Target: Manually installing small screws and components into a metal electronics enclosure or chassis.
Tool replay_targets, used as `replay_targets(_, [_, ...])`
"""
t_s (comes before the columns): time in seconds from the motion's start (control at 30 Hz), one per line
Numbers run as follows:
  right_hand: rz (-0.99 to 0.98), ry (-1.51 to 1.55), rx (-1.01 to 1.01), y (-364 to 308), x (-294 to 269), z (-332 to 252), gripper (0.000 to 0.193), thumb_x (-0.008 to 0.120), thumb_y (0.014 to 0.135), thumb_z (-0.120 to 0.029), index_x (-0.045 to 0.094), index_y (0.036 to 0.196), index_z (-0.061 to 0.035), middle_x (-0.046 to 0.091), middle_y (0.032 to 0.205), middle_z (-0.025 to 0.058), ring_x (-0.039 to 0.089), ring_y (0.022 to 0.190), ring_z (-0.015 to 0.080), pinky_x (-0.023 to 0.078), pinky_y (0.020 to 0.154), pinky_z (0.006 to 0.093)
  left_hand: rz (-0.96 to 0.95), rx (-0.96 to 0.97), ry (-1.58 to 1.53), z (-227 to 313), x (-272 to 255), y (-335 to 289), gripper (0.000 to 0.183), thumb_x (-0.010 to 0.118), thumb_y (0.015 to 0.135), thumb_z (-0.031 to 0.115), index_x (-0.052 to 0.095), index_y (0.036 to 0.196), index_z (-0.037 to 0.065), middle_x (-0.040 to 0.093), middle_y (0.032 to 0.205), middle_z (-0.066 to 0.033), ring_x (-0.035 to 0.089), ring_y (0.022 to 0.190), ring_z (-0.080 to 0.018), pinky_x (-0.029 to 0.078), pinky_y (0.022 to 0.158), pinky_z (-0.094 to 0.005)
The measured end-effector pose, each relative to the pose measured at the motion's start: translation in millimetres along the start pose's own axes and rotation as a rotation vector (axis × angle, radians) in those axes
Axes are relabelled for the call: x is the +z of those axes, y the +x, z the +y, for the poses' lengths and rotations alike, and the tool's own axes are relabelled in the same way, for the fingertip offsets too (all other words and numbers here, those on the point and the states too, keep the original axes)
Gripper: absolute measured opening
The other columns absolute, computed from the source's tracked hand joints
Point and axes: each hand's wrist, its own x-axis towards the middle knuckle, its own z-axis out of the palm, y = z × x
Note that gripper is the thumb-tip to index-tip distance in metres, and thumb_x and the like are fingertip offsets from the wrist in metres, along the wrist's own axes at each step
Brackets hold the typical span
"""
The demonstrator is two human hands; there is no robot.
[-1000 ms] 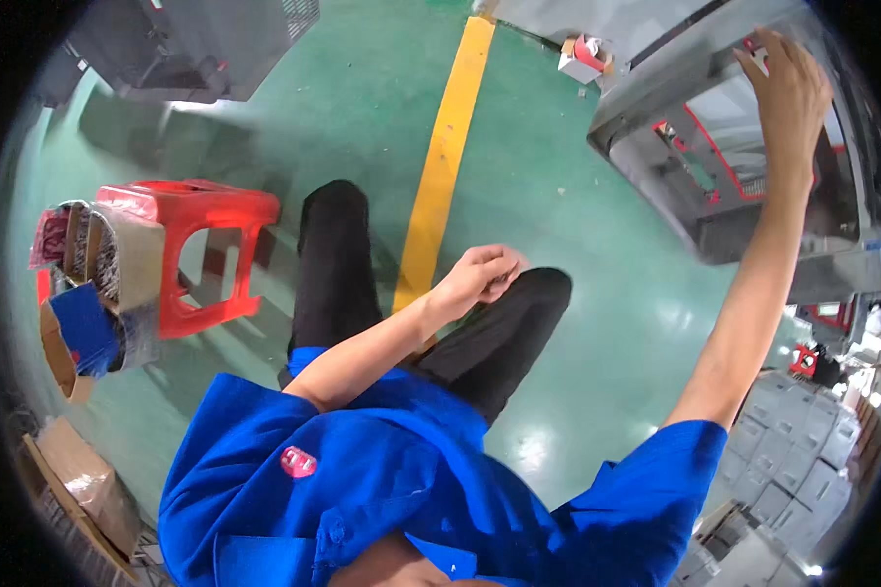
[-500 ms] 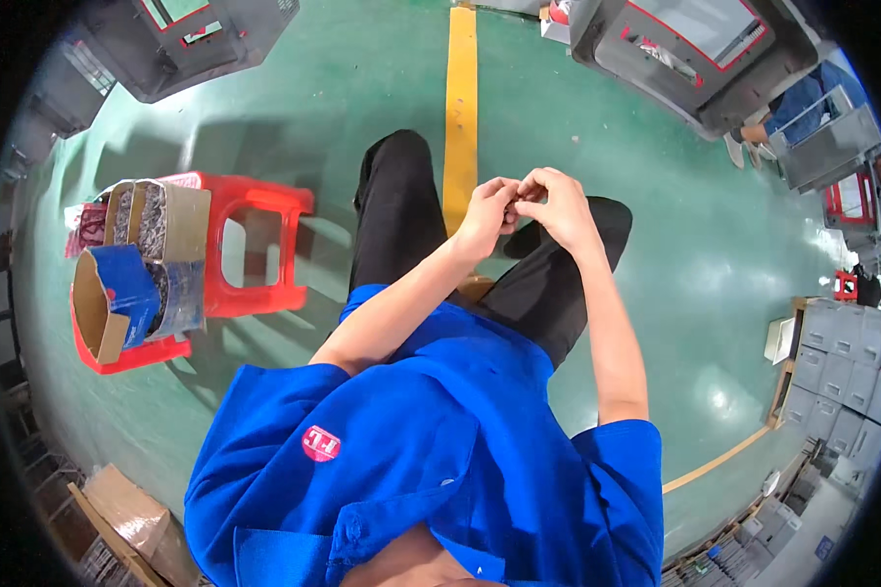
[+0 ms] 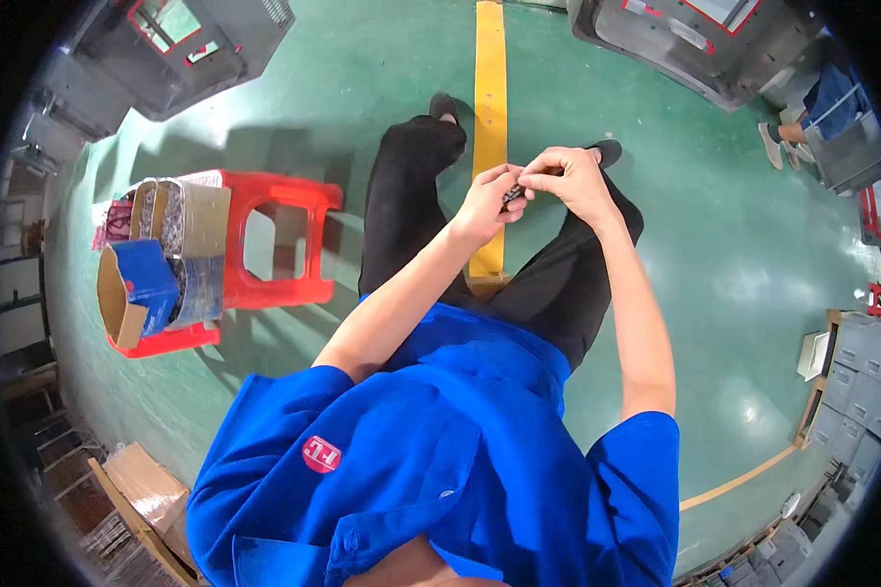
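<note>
Both my hands meet in front of my knees, fingertips close together. My left hand (image 3: 487, 205) is closed around a few small dark parts (image 3: 512, 195), which show between its fingers; they are too small to name. Beside it, my right hand (image 3: 570, 182) is pinched, thumb and forefinger together at the edge of the left hand. What sits in that pinch, if anything, is hidden.
To my left, red plastic stools (image 3: 282, 289) carry open cardboard boxes (image 3: 206, 220) of small dark parts and a blue box (image 3: 149, 279). Large grey housings (image 3: 201, 49) stand ahead on both sides. Another person's leg (image 3: 791, 131) shows at far right, above stacked grey bins (image 3: 852, 377).
My hands have tilted slightly, so small dark parts now show in the left one. My feet have come into view, and the whole surroundings have shifted a little in the picture.
</note>
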Motion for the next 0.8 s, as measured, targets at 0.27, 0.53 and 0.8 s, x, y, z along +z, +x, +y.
replay_targets(0.27, [0.835,0.415,-0.179,91,-110,98,0.007,0.061,0.080,-0.002,0.062,0.080,0.0043,0.064,0.080,0.0083,0.060,0.075,0.0146,0.048,0.069,0.0242,0.016,-0.054,0.032,26,4,55,0.022,0.042,0.092,0.017,0.053,0.099,0.000,0.053,0.077,-0.0053,0.042,0.057,-0.0078,0.027,0.044,-0.0198])
replay_targets(0.53, [1.291,0.632,-0.362,160,-150,114,0.012,0.068,0.070,0.003,0.064,0.082,0.0052,0.066,0.076,0.0096,0.063,0.068,0.0133,0.048,0.065,0.0223,-0.028,-0.107,0.111,26,-3,90,0.023,0.044,0.094,0.018,0.052,0.107,0.001,0.053,0.082,-0.0052,0.041,0.059,-0.0065,0.026,0.044,-0.0178])
replay_targets(0.8, [1.464,0.397,-0.222,155,-171,126,0.012,0.069,0.073,-0.003,0.066,0.082,0.0047,0.067,0.076,0.0084,0.061,0.069,0.0122,0.048,0.066,0.0233,-0.005,-0.099,0.076,28,-1,93,0.024,0.044,0.093,0.017,0.053,0.107,0.001,0.053,0.084,-0.0054,0.041,0.059,-0.0067,0.028,0.045,-0.0182])
